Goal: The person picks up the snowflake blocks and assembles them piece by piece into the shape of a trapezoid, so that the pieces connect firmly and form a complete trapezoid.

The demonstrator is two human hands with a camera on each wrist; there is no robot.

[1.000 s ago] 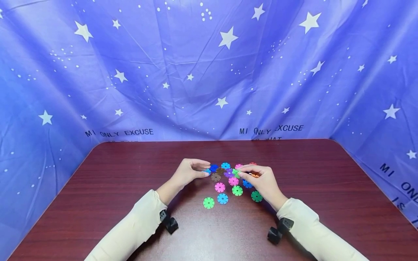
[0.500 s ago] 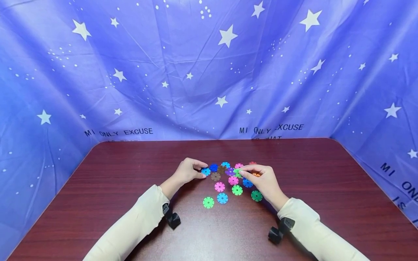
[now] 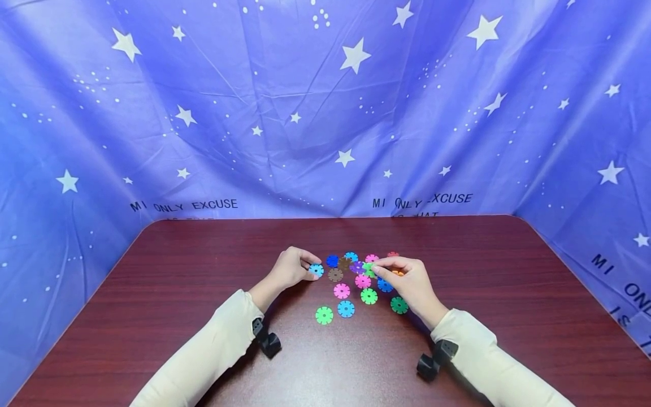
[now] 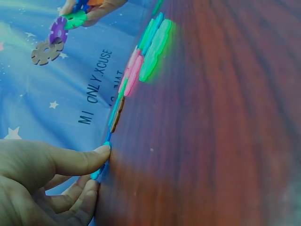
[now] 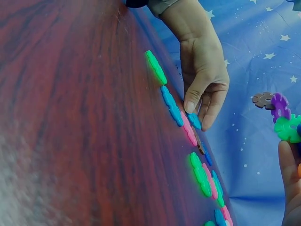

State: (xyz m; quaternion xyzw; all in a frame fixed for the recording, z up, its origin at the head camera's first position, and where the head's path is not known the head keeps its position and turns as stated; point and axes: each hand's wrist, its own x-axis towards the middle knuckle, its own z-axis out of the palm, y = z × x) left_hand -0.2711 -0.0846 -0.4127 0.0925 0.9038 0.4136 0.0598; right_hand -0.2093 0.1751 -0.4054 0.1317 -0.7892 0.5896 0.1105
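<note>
My left hand (image 3: 291, 268) pinches a light blue notched plastic disc (image 3: 316, 270) between thumb and fingers, at the left end of the group of discs. In the left wrist view this disc (image 4: 95, 174) shows almost edge-on, close over the tabletop. My right hand (image 3: 413, 281) holds a linked chain of notched discs above the table. Its brown disc (image 5: 263, 100) is at the free end, joined to a purple disc (image 5: 281, 107), then a green disc (image 5: 287, 128) at the fingertips. A blue part and an orange disc (image 3: 399, 273) lie partly hidden by the right hand.
Several loose discs lie flat on the dark red wooden table (image 3: 203, 316): a bright green disc (image 3: 324, 315) and a light blue one nearest, a pink disc (image 3: 342, 291), and a dark green disc (image 3: 399, 305) by the right forearm. A starry blue curtain (image 3: 285, 141) hangs behind.
The left hand has drawn the light blue disc a little to the left, away from the dark blue one. The right hand and its chain have stayed nearly still.
</note>
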